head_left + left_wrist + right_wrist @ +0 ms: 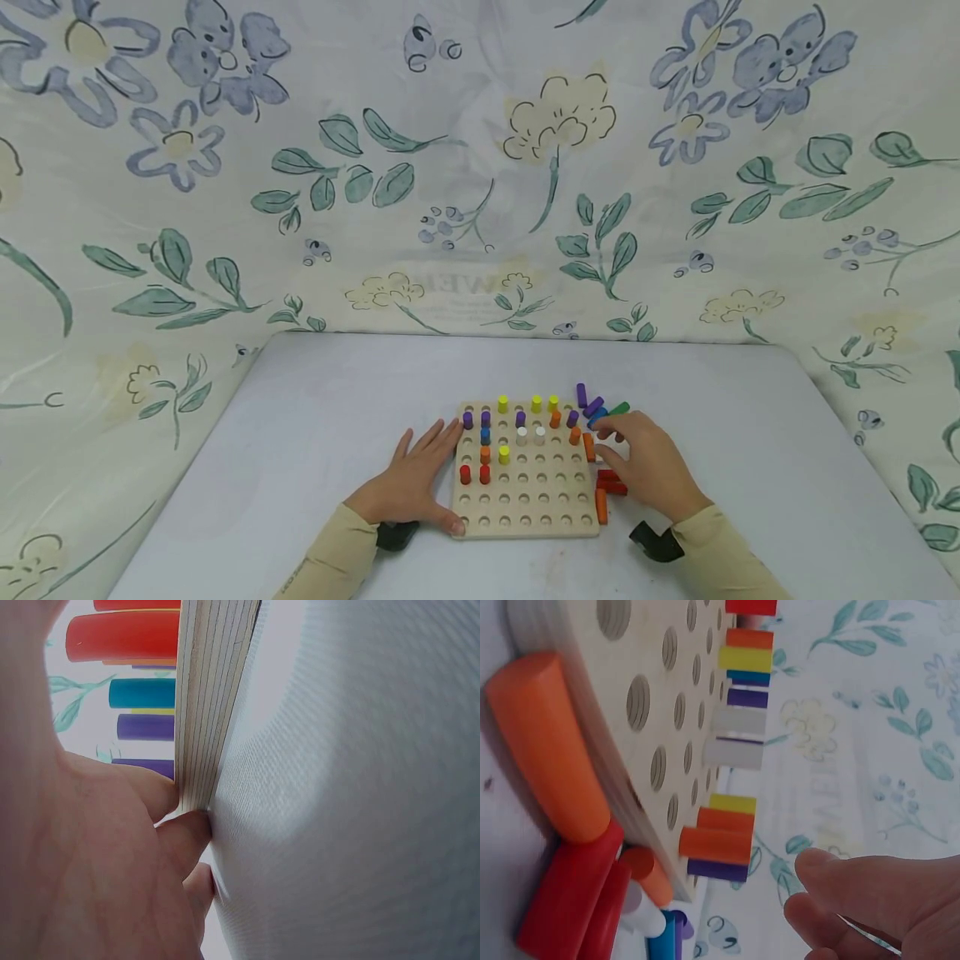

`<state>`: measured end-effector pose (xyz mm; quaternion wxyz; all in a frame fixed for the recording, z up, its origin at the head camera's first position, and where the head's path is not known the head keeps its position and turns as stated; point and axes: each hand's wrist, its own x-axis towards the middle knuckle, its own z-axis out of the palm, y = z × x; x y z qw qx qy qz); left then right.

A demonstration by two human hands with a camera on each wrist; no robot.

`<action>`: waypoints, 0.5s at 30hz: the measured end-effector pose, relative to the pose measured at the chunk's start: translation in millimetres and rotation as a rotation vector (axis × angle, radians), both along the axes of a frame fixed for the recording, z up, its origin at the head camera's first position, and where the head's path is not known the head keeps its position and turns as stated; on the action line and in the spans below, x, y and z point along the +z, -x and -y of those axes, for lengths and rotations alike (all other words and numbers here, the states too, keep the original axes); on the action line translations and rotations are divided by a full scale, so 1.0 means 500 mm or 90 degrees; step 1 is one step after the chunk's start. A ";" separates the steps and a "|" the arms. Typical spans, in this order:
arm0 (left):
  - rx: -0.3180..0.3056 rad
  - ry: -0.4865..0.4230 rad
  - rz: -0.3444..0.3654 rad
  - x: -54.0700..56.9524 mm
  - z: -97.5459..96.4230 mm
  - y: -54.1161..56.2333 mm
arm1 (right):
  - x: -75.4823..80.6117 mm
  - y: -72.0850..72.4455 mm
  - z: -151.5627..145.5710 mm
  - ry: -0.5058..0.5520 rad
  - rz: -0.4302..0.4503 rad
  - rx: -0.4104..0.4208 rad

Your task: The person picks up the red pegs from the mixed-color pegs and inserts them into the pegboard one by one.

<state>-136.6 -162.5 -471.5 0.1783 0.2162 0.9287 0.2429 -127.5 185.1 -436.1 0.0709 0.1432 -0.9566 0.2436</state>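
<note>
A wooden pegboard [532, 500] with rows of round holes lies on the table, coloured pegs standing in part of it. Against its left edge rests my left hand [412, 483], fingers spread and thumb by the near corner; up close, its fingertips [187, 832] touch the board's layered side. Beyond the right edge, my right hand [651, 462] hovers over loose pegs, thumb apart from the bent fingers, no peg showing between them. Its fingertips are right by a blue peg [597, 417], close to a green peg [619, 408]. In the right wrist view, the hand [885, 900] is beside upright orange pegs [716, 843].
Loose purple pegs [581, 395] lie past the far right corner. Red pegs [612, 487] and an orange peg [602, 506] line the board's right side, with a white peg [641, 911] among them. A flowered cloth [480, 167] hangs behind the white table [337, 392].
</note>
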 end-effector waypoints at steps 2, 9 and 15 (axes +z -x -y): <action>0.000 -0.001 0.000 -0.001 0.001 0.000 | 0.000 0.003 -0.007 -0.005 0.006 -0.011; -0.001 -0.001 0.003 -0.003 0.002 0.001 | 0.003 0.007 -0.028 0.006 0.035 -0.039; 0.002 0.005 0.003 -0.001 0.000 0.000 | 0.006 0.009 -0.043 0.010 0.045 -0.045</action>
